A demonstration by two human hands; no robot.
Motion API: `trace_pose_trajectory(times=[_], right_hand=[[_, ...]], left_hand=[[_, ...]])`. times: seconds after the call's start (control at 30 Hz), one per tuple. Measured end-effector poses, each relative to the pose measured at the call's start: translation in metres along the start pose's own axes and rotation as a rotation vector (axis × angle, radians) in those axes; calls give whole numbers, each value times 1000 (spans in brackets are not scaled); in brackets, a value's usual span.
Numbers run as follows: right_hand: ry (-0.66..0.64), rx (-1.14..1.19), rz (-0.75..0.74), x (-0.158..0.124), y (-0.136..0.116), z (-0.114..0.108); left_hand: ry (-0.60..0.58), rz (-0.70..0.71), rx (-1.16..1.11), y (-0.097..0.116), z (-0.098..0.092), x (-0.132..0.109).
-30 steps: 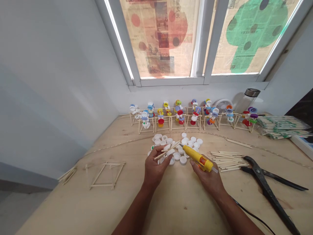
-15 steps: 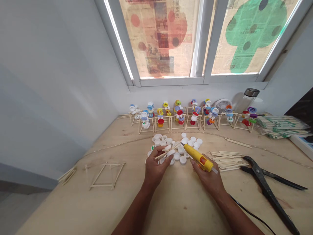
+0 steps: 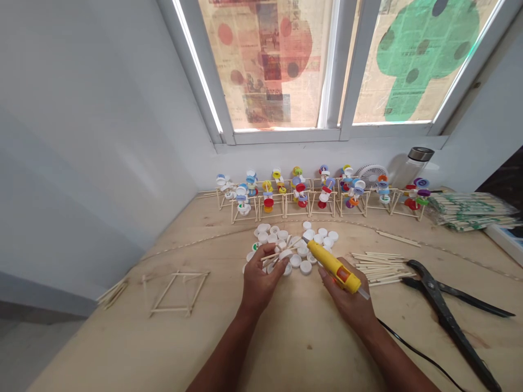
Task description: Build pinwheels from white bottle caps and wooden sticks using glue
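Note:
My left hand pinches a small assembly of thin wooden sticks with white bottle caps on it, above the pile of caps. My right hand is wrapped round a yellow glue gun, a clear glue stick poking from its rear end. The gun's nozzle points left and meets or nearly meets the end of a stick; whether they touch is unclear. Loose white caps lie under and around the held piece, one with a green mark.
Stick stands with coloured caps line the back, near a fan and bottle. Sticks, black cutters and a cable lie right; packaged sticks lie back right. A stick frame stands left.
The assembly in my left hand has turned slightly. The glue gun's rear has dropped a little to the right with my right hand, while its nozzle stays nearly in place.

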State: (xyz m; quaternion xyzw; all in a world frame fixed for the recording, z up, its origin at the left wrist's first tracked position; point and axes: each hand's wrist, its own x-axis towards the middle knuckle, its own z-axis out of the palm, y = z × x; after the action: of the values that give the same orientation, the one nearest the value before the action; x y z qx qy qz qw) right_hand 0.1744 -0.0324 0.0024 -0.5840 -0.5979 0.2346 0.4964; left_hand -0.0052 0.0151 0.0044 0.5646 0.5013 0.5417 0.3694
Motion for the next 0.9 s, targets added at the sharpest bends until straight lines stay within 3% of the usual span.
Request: trace_pose_trajectory(times=[0.33, 0.7, 0.9], right_hand=[[7, -142, -122, 0, -6, -2], [41, -65, -87, 2, -5, -3], [153, 0, -12, 8, -7, -14]], left_hand=[[24, -35, 13, -2, 0, 0], [57, -52, -80, -5, -1, 3], [81, -168, -275, -5, 0, 6]])
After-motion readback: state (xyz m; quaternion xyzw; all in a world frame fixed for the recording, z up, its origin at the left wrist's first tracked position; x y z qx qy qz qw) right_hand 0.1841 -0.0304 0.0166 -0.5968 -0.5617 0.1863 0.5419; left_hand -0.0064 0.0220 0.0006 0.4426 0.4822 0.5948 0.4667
